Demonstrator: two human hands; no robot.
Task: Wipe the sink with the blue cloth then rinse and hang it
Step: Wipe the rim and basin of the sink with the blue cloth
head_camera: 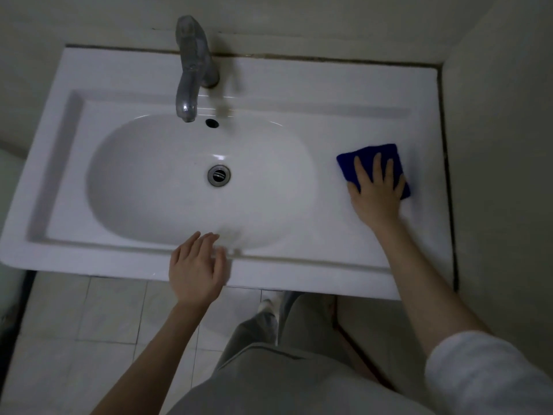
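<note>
Dial: we centre the clock on the drain (219,174), 12 pointing at the back wall.
Blue cloth (363,160): at 3 o'clock, folded into a pad, flat on the sink (119,70) ledge to the right of the bowl, near the side wall (502,145).
Right hand (375,193): on top of the cloth, palm down; we see it covering the pad's near half.
Right fingers (376,166): straight and spread, pressing the cloth flat, not curled round it.
Left hand (196,268): at 6 o'clock, over the front rim, palm down, holding nothing.
Left fingers (206,244): relaxed and nearly straight, tips at the bowl's near edge; the view is blurred here, so it probably rests on the rim, but we cannot confirm contact.
Faucet (191,70): at 12 o'clock on the back ledge, spout over the bowl.
Overflow hole (212,123): at 12 o'clock, just beside the spout tip.
Sleeve (484,372): white, pushed up the right forearm, at 4 o'clock.
Floor (89,324): pale tiles, at 7 o'clock below the sink.
</note>
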